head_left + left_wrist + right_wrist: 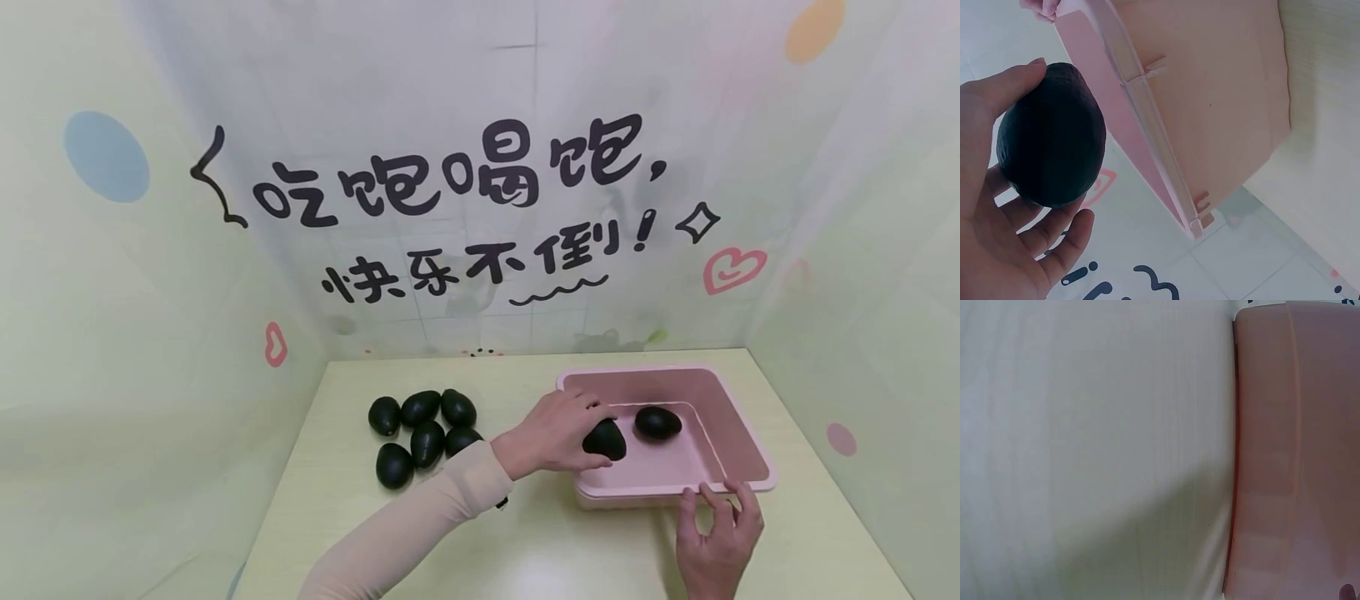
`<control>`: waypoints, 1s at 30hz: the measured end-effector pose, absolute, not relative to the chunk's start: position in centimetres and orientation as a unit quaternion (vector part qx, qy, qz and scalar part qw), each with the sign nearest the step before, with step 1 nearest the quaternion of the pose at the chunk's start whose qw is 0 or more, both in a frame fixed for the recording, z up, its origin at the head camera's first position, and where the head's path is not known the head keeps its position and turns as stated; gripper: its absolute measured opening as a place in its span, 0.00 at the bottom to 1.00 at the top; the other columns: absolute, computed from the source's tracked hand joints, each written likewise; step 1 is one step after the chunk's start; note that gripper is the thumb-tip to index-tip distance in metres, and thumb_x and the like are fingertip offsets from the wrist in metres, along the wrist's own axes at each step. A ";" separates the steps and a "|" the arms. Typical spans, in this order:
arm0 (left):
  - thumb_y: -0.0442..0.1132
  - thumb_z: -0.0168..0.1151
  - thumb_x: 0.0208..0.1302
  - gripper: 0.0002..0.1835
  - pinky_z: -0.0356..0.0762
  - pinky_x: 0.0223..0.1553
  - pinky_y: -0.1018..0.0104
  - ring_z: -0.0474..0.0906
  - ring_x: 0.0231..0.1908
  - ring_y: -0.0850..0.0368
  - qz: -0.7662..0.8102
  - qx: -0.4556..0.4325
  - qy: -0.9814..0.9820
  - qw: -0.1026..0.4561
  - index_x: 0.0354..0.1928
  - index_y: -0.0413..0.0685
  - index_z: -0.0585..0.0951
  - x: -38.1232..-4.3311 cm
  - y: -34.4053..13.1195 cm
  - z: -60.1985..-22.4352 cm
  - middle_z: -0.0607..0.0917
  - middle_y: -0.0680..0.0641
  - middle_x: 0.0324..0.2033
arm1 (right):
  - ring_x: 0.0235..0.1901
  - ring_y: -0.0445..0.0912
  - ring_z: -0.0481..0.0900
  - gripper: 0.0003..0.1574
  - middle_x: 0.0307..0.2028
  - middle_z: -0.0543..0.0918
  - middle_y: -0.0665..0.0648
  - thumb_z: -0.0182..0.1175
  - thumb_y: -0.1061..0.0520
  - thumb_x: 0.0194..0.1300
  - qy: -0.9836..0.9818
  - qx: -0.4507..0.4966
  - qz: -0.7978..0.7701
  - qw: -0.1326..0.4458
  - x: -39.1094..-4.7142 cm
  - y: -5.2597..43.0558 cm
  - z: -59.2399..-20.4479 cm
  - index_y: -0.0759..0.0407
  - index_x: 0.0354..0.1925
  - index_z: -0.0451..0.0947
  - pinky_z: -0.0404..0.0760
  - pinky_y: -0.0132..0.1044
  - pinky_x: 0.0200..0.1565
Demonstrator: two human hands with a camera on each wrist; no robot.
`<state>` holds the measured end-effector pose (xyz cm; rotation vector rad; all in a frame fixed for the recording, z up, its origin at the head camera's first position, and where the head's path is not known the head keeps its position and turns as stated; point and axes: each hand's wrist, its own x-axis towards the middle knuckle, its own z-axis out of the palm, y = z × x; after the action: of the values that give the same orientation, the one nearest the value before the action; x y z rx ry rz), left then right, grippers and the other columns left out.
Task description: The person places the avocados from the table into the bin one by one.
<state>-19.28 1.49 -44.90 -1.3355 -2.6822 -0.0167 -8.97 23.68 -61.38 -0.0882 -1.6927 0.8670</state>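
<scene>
My left hand (561,429) grips a dark green avocado (606,442) at the left side of a pink plastic bin (630,498). In the left wrist view, thumb and fingers wrap the sides of this avocado (1054,137), beside the bin's rim. A second avocado (658,423) lies on the bin's floor. At the front rim, toward the right corner, my right hand (717,537) holds the edge with thumb and fingertips. The right wrist view has mostly the bin's outer wall (1297,456), with one fingertip at the lower corner.
Several more avocados (427,443) lie grouped on the pale wooden table (540,550), left of the bin. The left forearm's sleeve (420,525) passes in front of them. A printed backdrop (465,83) rises behind the table and on both sides.
</scene>
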 end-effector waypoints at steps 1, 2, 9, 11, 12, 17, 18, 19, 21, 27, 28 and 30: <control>0.70 0.70 0.63 0.36 0.83 0.44 0.67 0.83 0.51 0.58 -0.006 -0.444 -0.893 0.073 0.69 0.65 0.81 -19.3 1.5 -44.8 0.87 0.56 0.54 | 0.64 0.40 0.68 0.30 0.50 0.76 0.80 0.65 0.45 0.71 -0.724 -0.038 0.371 0.580 -9.0 23.7 -61.4 0.75 0.36 0.82 0.67 0.20 0.63; 0.69 0.70 0.64 0.35 0.83 0.46 0.67 0.83 0.52 0.58 -0.009 -0.444 -0.893 0.073 0.69 0.65 0.81 -19.3 1.5 -44.7 0.87 0.56 0.54 | 0.63 0.40 0.68 0.30 0.50 0.76 0.80 0.65 0.45 0.71 -0.724 -0.038 0.371 0.581 -9.0 23.7 -61.4 0.76 0.36 0.82 0.67 0.20 0.63; 0.64 0.67 0.70 0.28 0.84 0.47 0.67 0.83 0.54 0.59 -0.039 -0.443 -0.893 0.066 0.65 0.62 0.83 -19.3 1.4 -44.6 0.86 0.56 0.55 | 0.64 0.37 0.67 0.30 0.50 0.76 0.81 0.65 0.46 0.72 -0.724 -0.033 0.373 0.579 -8.9 23.7 -61.4 0.76 0.36 0.82 0.66 0.20 0.62; 0.63 0.68 0.70 0.27 0.83 0.44 0.68 0.83 0.52 0.59 -0.041 -0.446 -0.891 0.072 0.64 0.61 0.83 -19.3 1.3 -44.8 0.86 0.56 0.54 | 0.64 0.37 0.67 0.30 0.50 0.76 0.81 0.65 0.46 0.72 -0.724 -0.031 0.373 0.580 -8.9 23.6 -61.4 0.76 0.36 0.82 0.66 0.19 0.62; 0.63 0.68 0.69 0.26 0.83 0.43 0.68 0.83 0.51 0.59 -0.041 -0.448 -0.890 0.075 0.64 0.61 0.84 -19.3 1.2 -44.8 0.86 0.56 0.53 | 0.64 0.37 0.67 0.30 0.50 0.76 0.81 0.65 0.46 0.72 -0.723 -0.030 0.372 0.581 -8.9 23.6 -61.4 0.76 0.36 0.82 0.66 0.19 0.62; 0.61 0.68 0.70 0.25 0.82 0.42 0.69 0.83 0.51 0.60 -0.044 -0.449 -0.889 0.082 0.63 0.61 0.84 -19.4 1.0 -45.3 0.86 0.56 0.54 | 0.63 0.40 0.68 0.29 0.49 0.76 0.81 0.65 0.46 0.72 -0.723 -0.031 0.368 0.583 -8.9 23.5 -61.2 0.76 0.36 0.82 0.65 0.19 0.62; 0.61 0.68 0.70 0.25 0.83 0.43 0.69 0.83 0.51 0.60 -0.045 -0.449 -0.889 0.079 0.63 0.61 0.84 -19.4 1.0 -45.3 0.86 0.56 0.54 | 0.63 0.40 0.68 0.29 0.49 0.76 0.81 0.65 0.46 0.72 -0.724 -0.031 0.368 0.582 -8.9 23.5 -61.2 0.76 0.36 0.82 0.66 0.19 0.62; 0.60 0.68 0.70 0.25 0.83 0.43 0.68 0.83 0.52 0.59 -0.047 -0.447 -0.890 0.076 0.64 0.60 0.84 -19.4 1.0 -45.3 0.86 0.56 0.55 | 0.63 0.40 0.68 0.29 0.50 0.76 0.81 0.65 0.46 0.72 -0.725 -0.032 0.368 0.581 -8.9 23.5 -61.2 0.76 0.36 0.82 0.65 0.19 0.62; 0.60 0.67 0.71 0.25 0.84 0.45 0.67 0.83 0.53 0.59 -0.050 -0.446 -0.891 0.073 0.64 0.60 0.84 -19.5 0.9 -45.4 0.86 0.55 0.56 | 0.64 0.40 0.68 0.29 0.50 0.76 0.81 0.65 0.47 0.71 -0.728 -0.033 0.368 0.578 -8.9 23.6 -61.2 0.76 0.36 0.82 0.65 0.20 0.62; 0.59 0.66 0.72 0.24 0.84 0.45 0.67 0.84 0.53 0.60 -0.060 -0.448 -0.889 0.078 0.64 0.60 0.84 -19.7 0.5 -45.6 0.86 0.56 0.55 | 0.64 0.38 0.67 0.28 0.50 0.76 0.81 0.65 0.48 0.71 -0.727 -0.030 0.369 0.578 -9.0 23.6 -61.2 0.76 0.36 0.82 0.66 0.20 0.62; 0.59 0.66 0.72 0.24 0.85 0.45 0.67 0.84 0.53 0.60 -0.062 -0.448 -0.888 0.080 0.63 0.60 0.84 -19.7 0.5 -45.6 0.86 0.56 0.55 | 0.64 0.38 0.67 0.27 0.50 0.76 0.81 0.65 0.48 0.71 -0.727 -0.030 0.369 0.579 -9.0 23.5 -61.2 0.76 0.36 0.82 0.66 0.19 0.62; 0.59 0.66 0.72 0.24 0.85 0.45 0.66 0.84 0.52 0.60 -0.066 -0.446 -0.889 0.083 0.63 0.60 0.84 -19.7 0.4 -45.7 0.87 0.56 0.54 | 0.64 0.39 0.67 0.27 0.49 0.76 0.81 0.65 0.48 0.70 -0.726 -0.031 0.368 0.580 -9.0 23.5 -61.2 0.76 0.36 0.83 0.66 0.19 0.62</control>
<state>-19.66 0.36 -45.70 -1.3325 -2.6531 -0.1964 -9.00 23.52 -61.22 -0.0735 -1.6965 0.8606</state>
